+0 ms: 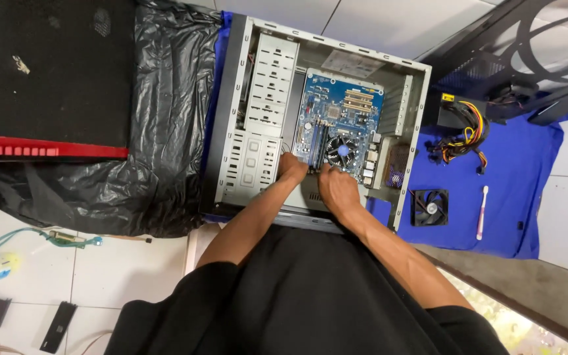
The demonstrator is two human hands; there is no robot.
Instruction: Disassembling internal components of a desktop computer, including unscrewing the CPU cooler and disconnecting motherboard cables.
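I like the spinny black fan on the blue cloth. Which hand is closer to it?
The right hand. It rests on the blue motherboard's near edge inside the case, on the fan's side. The left hand sits further away, beyond the right.

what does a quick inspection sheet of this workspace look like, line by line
surface: tiled floor, partly covered by a blue cloth and a black plastic sheet
job's things: open grey computer case lying on its side, blue motherboard with round cooler fan inside
clutter: loose black case fan, pink-and-white toothbrush, small green circuit board, black-and-red case, black frame
grips: left hand and right hand both at the motherboard's near edge; whether either holds anything cannot be told
cables: coloured wire bundle on the power supply; teal wire at the lower left
surroundings: nothing seen beyond the floor
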